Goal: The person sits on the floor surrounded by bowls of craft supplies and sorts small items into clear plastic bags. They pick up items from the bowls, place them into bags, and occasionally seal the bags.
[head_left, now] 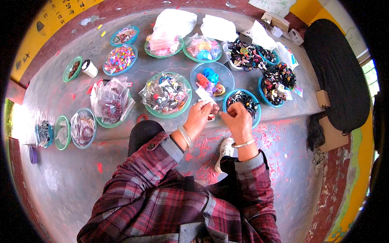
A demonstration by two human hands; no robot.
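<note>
Plaid sleeves (170, 194); hands (198, 117) pinch white packet (204, 96); bowls (166, 95) beyond.

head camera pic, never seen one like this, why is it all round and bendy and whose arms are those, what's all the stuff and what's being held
The camera sits on a person's head and looks down, so the arms in plaid sleeves rising from the lower edge are that person's own. Its wide fisheye lens bends straight edges near the rim. There is no machine here, only two bare hands. The left hand and right hand meet over a small white card or packet, pinched in the left hand's fingers; whether the right hand grips it too is hard to tell. Ahead, a grey concrete ledge carries many round bowls of small trinkets, such as a blue bowl of dark hair ties and a green bowl of bagged items.
</note>
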